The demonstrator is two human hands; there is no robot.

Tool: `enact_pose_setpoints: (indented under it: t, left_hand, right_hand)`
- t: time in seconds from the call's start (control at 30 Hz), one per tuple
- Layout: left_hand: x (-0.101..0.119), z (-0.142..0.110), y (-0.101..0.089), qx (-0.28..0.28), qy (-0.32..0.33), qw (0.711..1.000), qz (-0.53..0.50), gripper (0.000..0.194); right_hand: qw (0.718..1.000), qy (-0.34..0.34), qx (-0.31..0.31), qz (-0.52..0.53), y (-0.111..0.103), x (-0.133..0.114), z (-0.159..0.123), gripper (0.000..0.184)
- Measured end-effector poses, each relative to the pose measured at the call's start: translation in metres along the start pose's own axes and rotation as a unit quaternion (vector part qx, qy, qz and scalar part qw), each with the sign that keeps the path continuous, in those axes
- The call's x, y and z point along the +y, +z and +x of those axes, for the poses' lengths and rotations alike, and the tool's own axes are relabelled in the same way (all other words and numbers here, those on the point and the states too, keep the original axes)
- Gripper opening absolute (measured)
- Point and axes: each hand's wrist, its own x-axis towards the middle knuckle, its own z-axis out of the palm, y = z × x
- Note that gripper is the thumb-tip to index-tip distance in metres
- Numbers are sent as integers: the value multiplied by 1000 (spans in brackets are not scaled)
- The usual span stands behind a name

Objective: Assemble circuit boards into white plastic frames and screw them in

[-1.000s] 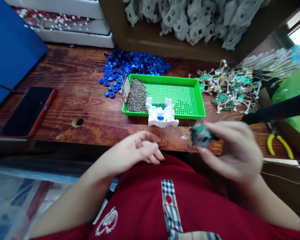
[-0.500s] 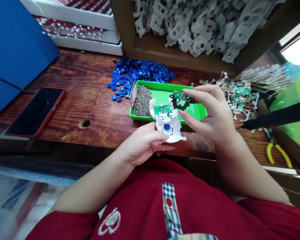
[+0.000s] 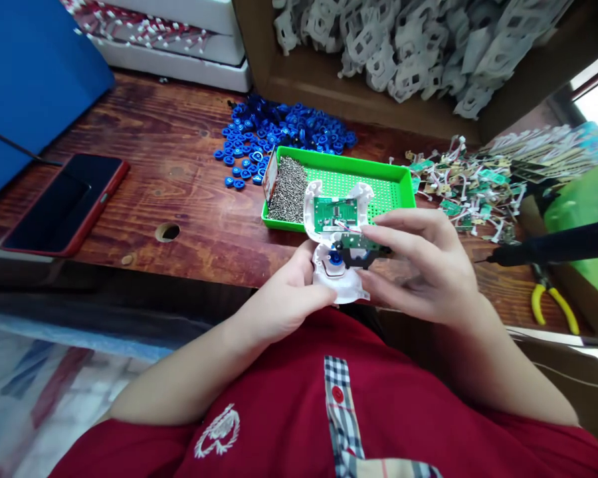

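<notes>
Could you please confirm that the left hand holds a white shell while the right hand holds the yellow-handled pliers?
Not quite: the head view shows the right hand holding a green board with a black bracket; the yellow-handled pliers lie on the table. The left hand does hold a white shell.

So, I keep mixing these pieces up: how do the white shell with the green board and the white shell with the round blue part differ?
The farther shell carries a green board; the nearer shell carries a round blue part. The farther shell overlaps the green tray in view, while the nearer shell sits in the left hand. Both are white.
</notes>
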Motion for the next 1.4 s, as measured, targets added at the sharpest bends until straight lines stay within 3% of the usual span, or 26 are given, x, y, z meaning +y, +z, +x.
enact_pose_setpoints:
  t: [0.17, 0.33, 0.47, 0.73, 0.83, 0.93, 1.0, 1.1, 1.13, 1.2, 1.4]
  left_hand:
    - [-2, -3, 1, 8, 36, 999, -1, 65]
    - [-4, -6, 2, -5, 24, 1000, -4, 61]
    - [-7, -7, 5, 51, 38, 998, 29, 50]
    - [-14, -7, 3, 105, 63, 989, 81, 50]
    - [-14, -8, 2, 116, 84, 985, 101, 47]
    - [-14, -9, 4, 121, 106, 980, 119, 42]
    - [-15, -9, 5, 124, 108, 977, 135, 39]
    - [-17, -10, 7, 127, 107, 970, 180, 36]
    - [-18, -10, 8, 123, 106, 967, 196, 36]
    - [-18, -11, 9, 114, 104, 962, 226, 36]
    - [-14, -14, 8, 74, 65, 968, 231, 43]
  right_hand:
    - [996, 14, -85, 11, -5, -9, -2, 44]
    - [993, -4, -106, -56, -6, -17, 0, 38]
    - [984, -14, -142, -108, -6, -23, 1, 37]
    - [967, -82, -154, -183, -2, -27, 1, 41]
    - [978, -77, -124, -149, 1, -27, -6, 48]
    - [999, 44, 5, -28, 5, -30, -17, 51]
    - [974, 194, 52, 106, 10, -34, -25, 44]
    - [875, 351, -20, 334, 20, -39, -30, 35]
    - [847, 368, -38, 383, 23, -41, -30, 33]
    - [818, 380, -25, 430, 28, -43, -29, 31]
    - [793, 402, 23, 457, 32, -42, -28, 29]
